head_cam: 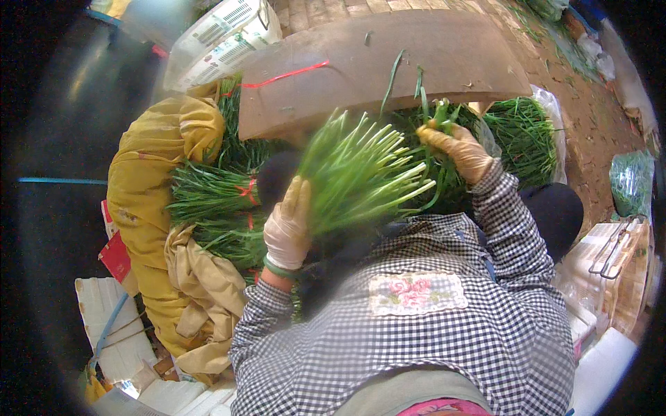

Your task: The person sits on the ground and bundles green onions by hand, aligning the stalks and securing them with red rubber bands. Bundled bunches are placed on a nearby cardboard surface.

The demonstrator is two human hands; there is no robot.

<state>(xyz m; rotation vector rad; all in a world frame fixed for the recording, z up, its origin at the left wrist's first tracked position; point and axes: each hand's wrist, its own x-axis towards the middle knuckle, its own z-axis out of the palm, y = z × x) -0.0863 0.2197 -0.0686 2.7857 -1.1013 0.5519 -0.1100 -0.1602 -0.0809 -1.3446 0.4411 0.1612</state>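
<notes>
My left hand (289, 223), in a thin pale glove, is closed around a large bunch of long green leaves with white stem ends (364, 171), probably garlic chives. The bunch is slightly blurred, its pale ends pointing up and right. My right hand (452, 148), in a yellow-stained glove, grips a few loose green stalks (441, 114) near the front edge of a brown board (385, 57). A red tie (286, 74) and some leaf scraps lie on the board. To the left of my left hand are bundles of the greens (213, 190) bound with red ties.
A yellow cloth roll (151, 208) curves along the left, with beige cloth (208, 291) beside it. More greens (520, 135) sit in clear plastic at the right. White foam boxes (229, 41) stand behind the board at the left; another handled box (603, 260) is at the lower right.
</notes>
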